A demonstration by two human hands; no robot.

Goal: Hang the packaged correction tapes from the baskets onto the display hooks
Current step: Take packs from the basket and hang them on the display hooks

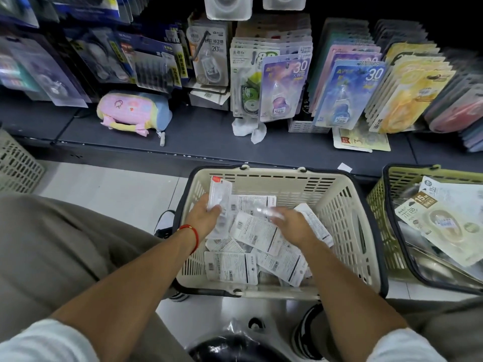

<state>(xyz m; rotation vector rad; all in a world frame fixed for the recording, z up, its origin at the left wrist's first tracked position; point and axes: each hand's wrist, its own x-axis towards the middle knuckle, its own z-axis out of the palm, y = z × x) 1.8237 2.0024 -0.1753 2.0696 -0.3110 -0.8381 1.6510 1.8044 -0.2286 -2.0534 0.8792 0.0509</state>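
A cream basket [347,210] on the floor holds several white packaged correction tapes [232,267], mostly back side up. My left hand [202,218] is inside it at the left and grips a small stack of packages [219,192] standing upright. Over the middle of the basket, my right hand [294,227] pinches one blurred package [266,211]. The display hooks [287,65] at the back carry rows of hanging tape cards.
A green basket [379,202] with larger tape packs stands at the right. A pastel pouch [133,111], crumpled tissue [249,130] and a loose card [362,141] lie on the dark shelf. Another cream basket [18,165] is at the far left. My knees flank the basket.
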